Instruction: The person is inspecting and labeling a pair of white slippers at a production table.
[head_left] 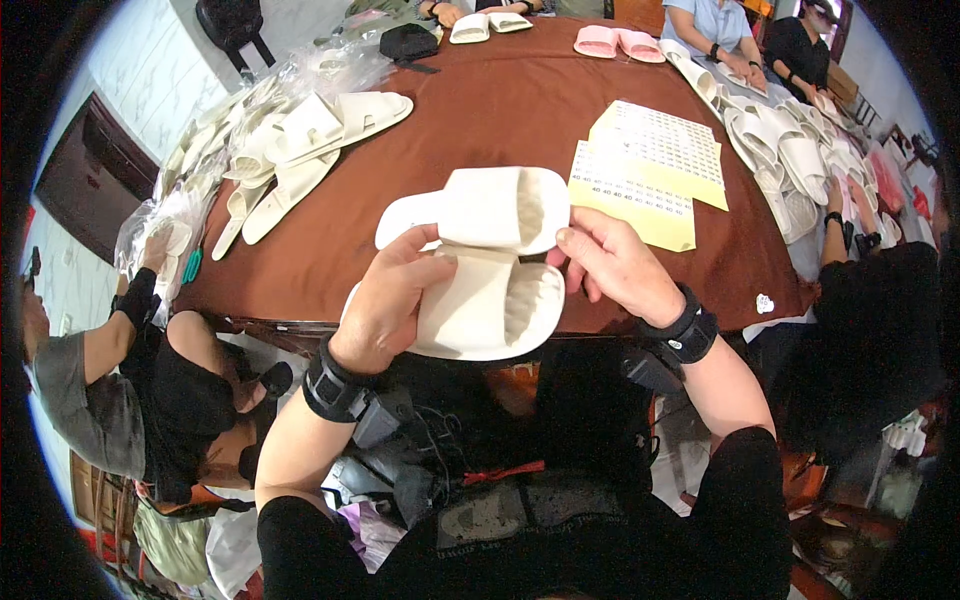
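Note:
Two cream-white slide slippers lie side by side before me at the table's near edge. My left hand (pixel 392 290) is closed on the nearer slipper (pixel 475 315), its thumb on the wide strap and a finger reaching the farther slipper (pixel 482 208). My right hand (pixel 618 262) pinches the farther slipper's right end between thumb and fingers. The fingers under the slippers are hidden. Just beyond my right hand, yellow-backed sheets of small printed stickers (pixel 640 205) overlap on the brown tablecloth (pixel 440 125).
Loose cream slippers (pixel 300 165) are piled at the left with clear plastic bags (pixel 335 65). More slippers (pixel 775 150) line the right side, where people work. A pink pair (pixel 618 43) and a white pair (pixel 488 27) stand at the far edge. A person (pixel 100 390) sits at left.

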